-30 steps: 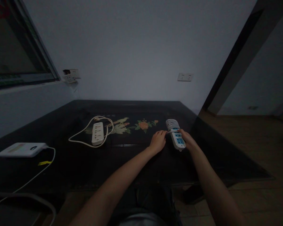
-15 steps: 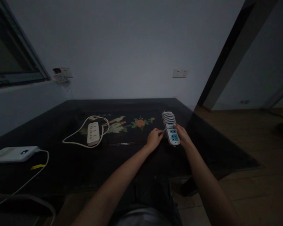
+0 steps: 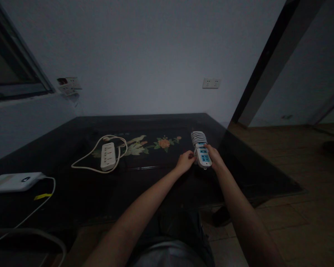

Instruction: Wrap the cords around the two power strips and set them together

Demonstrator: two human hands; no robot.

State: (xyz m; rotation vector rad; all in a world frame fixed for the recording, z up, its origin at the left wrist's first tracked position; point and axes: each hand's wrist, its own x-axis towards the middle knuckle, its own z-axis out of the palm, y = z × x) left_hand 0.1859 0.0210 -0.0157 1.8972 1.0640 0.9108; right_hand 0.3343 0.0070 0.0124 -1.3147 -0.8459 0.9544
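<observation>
A white power strip point(image 3: 205, 160) with blue socket faces is held over the right part of the dark table. Its white cord point(image 3: 198, 137) is wound in several turns around the far end. My right hand point(image 3: 213, 156) grips the strip's right side, thumb on top near the windings. At the strip's left edge, my left hand point(image 3: 186, 161) is closed, fingers pinched at the loose part of the cord; the pinched bit is mostly hidden by the fingers.
On the left of the table point(image 3: 156, 185) lies a second white power strip point(image 3: 108, 155) with a looped cord. Nearer left are a white device point(image 3: 15, 181) with a cable and a yellow scrap point(image 3: 42, 196). Wall sockets point(image 3: 211, 83) sit behind the table.
My left hand has moved slightly right, in against the strip, drawing the cord round its left edge. The cord stretch crossing the socket face lies closer to the windings.
</observation>
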